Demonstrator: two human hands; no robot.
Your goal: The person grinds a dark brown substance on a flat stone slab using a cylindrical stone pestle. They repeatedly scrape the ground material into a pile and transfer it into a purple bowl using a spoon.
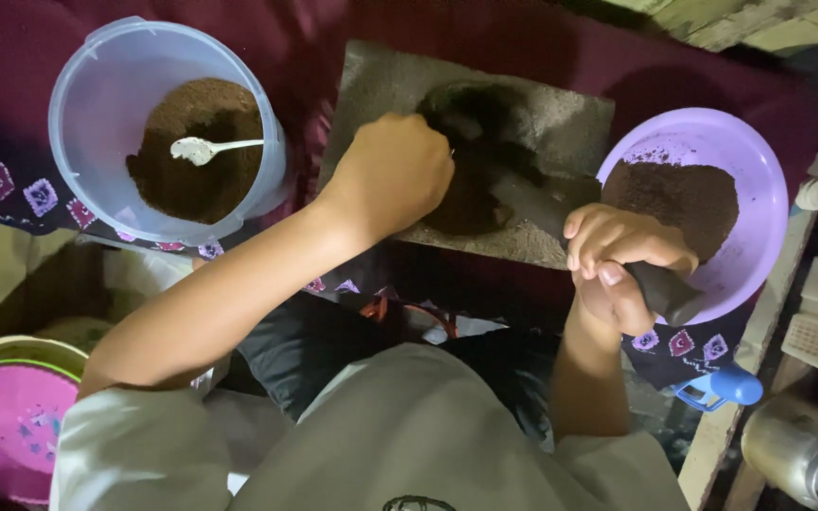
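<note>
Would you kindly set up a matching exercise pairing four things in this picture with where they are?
Things:
1. White spoon
2. Left hand
3. Right hand
4. Purple plate

Places:
A. Gripping a dark handle
B. Lying on brown powder in the clear tub
C. Over the stone slab
D. At the right, half covered with brown powder

Pairs: 1-B, 2-C, 3-A, 4-D

pink lid (2,431) cut off, left fingertips hidden
</note>
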